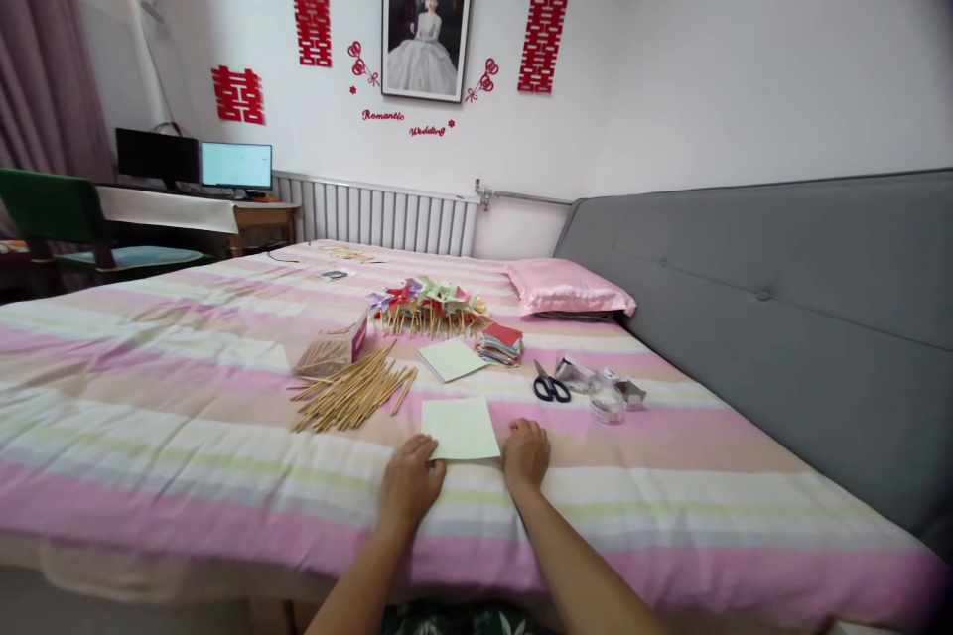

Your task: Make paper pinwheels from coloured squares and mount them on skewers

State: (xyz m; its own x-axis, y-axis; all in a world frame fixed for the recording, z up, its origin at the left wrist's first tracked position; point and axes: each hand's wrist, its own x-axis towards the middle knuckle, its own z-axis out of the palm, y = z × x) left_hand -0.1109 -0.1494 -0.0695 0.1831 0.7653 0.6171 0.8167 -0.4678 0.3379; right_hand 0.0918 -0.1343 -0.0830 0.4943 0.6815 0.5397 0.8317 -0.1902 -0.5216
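Note:
A square pale green sheet of paper point(462, 430) lies on the striped bedspread in front of me. My left hand point(411, 478) grips its near left corner, thumb and fingers closed at the edge. At the near right corner, my right hand point(526, 453) is curled with its fingers against the paper; the fingertips are partly hidden. Beyond the sheet rests a stack of pale green paper point(452, 359), with a pile of coloured paper squares point(500, 343) beside it. Many thin wooden sticks point(349, 392) are heaped to the left.
Black-handled scissors point(551, 385) and a roll of clear tape point(607, 404) lie to the right. Finished paper pinwheels point(432, 303) on sticks are bunched farther back. A clear box point(324, 355) holds sticks. A pink pillow point(570, 287) leans near the grey headboard point(759, 308).

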